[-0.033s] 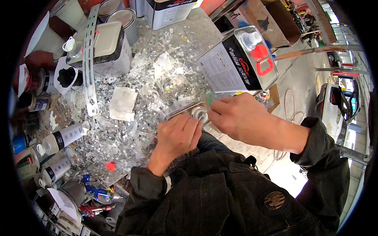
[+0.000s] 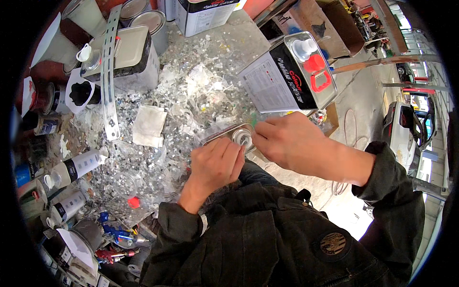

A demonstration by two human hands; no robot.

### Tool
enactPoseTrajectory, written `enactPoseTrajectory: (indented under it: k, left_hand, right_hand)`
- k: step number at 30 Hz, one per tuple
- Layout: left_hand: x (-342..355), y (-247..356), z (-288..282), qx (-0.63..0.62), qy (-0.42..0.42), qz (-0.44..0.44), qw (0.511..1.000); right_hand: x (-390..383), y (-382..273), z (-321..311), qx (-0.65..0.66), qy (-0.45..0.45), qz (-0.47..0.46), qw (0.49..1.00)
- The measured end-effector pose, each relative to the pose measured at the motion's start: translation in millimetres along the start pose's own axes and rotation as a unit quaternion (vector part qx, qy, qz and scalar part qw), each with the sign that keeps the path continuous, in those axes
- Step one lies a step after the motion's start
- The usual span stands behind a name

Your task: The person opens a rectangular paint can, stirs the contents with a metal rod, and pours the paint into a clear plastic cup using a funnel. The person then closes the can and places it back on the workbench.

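Observation:
A small metal can [image 2: 219,133] with a round pale spout [image 2: 242,138] in its top sits at the front edge of the speckled bench [image 2: 191,110]. My left hand [image 2: 215,167] is closed at the near side of this can, fingers curled against it beside the spout. My right hand [image 2: 291,143] is closed just right of the spout, fingertips bunched at it; whatever they pinch is hidden. Behind my right hand stands a large rectangular can [image 2: 267,81] with a white plug, a red cap and a red handle. A folded white cloth [image 2: 148,125] lies left of my hands.
Tins, cups and a tall can [image 2: 138,71] topped by a metal strip [image 2: 109,86] crowd the left. Tubes [image 2: 81,165] and spray guns [image 2: 119,232] lie lower left. More cans [image 2: 203,16] stand behind. A cardboard box [image 2: 311,28], a hose and a car [image 2: 401,134] are right.

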State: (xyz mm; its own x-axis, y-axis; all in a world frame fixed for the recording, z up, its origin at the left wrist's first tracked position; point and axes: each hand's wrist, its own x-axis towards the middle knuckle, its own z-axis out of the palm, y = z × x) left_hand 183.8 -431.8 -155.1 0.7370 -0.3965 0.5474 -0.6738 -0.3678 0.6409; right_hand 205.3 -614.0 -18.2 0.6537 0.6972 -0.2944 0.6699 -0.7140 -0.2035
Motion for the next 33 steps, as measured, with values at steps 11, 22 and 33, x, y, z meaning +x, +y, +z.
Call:
enactPoseTrajectory:
  k: [11, 22, 33]
  left_hand:
    - [-2, 0, -4, -0.018, -0.011, -0.004, 1.0]
    - [-8, -5, -1, 0.01, -0.006, 0.015, 1.0]
    - [-7, -7, 3, 0.002, 0.008, 0.034, 0.999]
  right_hand:
    - [9, -9, -2, -0.092, -0.034, -0.051, 0.994]
    - [16, -14, -1, -0.135, -0.077, -0.065, 0.986]
    - [29, -13, 1, -0.071, -0.099, -0.019, 0.992]
